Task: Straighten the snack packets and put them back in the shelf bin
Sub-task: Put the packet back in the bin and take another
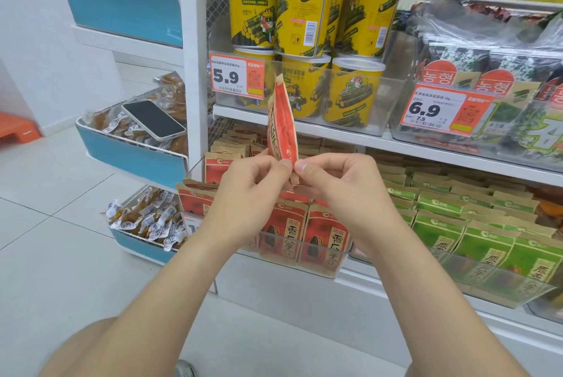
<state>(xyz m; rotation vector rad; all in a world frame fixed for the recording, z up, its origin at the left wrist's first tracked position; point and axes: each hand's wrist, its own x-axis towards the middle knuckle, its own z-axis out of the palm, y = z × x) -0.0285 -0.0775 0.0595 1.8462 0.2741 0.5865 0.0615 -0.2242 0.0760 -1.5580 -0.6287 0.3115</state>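
Note:
A red snack packet (281, 123) stands upright and edge-on in front of the shelf, held by its lower end. My left hand (253, 178) pinches it from the left and my right hand (335, 181) pinches it from the right, thumbs almost touching. Below the hands a clear shelf bin (304, 258) holds several more red packets (323, 236) standing in rows, partly hidden by my wrists.
Green packets (475, 239) fill the bin to the right. Yellow tubs (253, 8) and seaweed packs (493, 72) stand on the shelf above. A phone (152, 119) lies on a blue side rack (131, 154) at left. White tiled floor lies below.

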